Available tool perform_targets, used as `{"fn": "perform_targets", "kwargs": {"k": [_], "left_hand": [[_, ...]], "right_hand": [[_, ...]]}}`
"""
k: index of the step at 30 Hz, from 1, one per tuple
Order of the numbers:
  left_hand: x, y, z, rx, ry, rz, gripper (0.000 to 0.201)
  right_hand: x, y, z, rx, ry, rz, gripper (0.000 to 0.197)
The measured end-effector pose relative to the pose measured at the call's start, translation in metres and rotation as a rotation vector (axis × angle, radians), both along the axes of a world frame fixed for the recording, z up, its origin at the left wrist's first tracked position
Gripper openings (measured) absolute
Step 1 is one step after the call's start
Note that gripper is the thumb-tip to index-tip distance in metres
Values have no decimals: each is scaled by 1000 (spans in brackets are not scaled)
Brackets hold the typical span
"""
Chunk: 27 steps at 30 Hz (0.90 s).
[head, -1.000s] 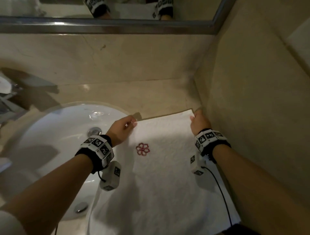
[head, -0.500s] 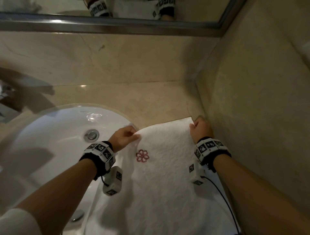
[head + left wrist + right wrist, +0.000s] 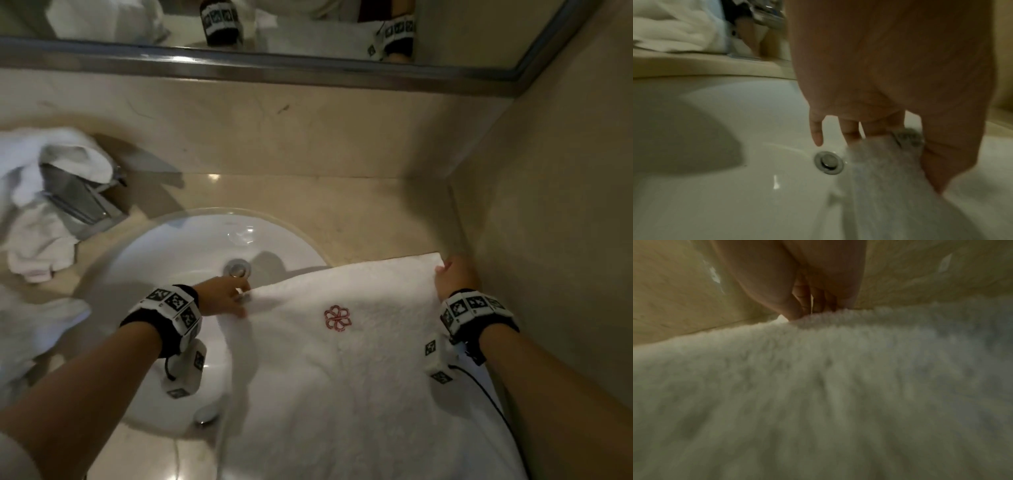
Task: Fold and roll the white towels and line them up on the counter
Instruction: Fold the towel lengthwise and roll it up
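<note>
A beige stone bench (image 3: 370, 219) holds a sunken white basin (image 3: 164, 260); one white towel (image 3: 359, 377) lies spread at its right, crumpled towels (image 3: 30, 205) heaped left.

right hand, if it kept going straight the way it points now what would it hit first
Probably the bare counter just past the towel edge that the right hand grips, then the back wall; depth is unclear.

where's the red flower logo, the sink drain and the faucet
red flower logo (image 3: 337, 318): head view, centre of the embroidery
sink drain (image 3: 237, 268): head view, metal plug
faucet (image 3: 80, 198): head view, spout body
</note>
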<state>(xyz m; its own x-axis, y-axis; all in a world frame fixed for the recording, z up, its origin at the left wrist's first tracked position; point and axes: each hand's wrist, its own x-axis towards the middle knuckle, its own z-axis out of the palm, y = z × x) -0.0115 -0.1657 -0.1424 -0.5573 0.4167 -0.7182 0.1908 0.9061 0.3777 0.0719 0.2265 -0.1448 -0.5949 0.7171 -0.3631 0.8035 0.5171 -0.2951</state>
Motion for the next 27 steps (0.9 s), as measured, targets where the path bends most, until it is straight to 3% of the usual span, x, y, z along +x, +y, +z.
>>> {"fn": "perform_targets", "kwargs": {"k": [1, 3, 6, 9, 13, 20, 24, 27], "left_hand": [[1, -9, 2, 23, -3, 23, 15], [4, -25, 4, 126, -38, 160, 21], [9, -34, 5, 375, -225, 494, 24], [13, -32, 6, 510, -231, 620, 23], [16, -34, 8, 534, -122, 648, 18], [20, -40, 2, 433, -25, 545, 11], [20, -40, 4, 414, 21, 542, 17], [22, -41, 7, 495, -41, 639, 16]], "right_hand": [[0, -1, 0, -5, -5, 5, 30], [1, -3, -1, -23, -1, 11, 34], [1, -5, -4, -12, -10, -3, 35], [3, -8, 2, -11, 8, -56, 31], [5, -10, 6, -106, 91, -122, 26], [2, -10, 7, -181, 3, -98, 31], [-1, -8, 10, -208, 159, -173, 34], [1, -6, 14, -239, 235, -186, 33]]}}
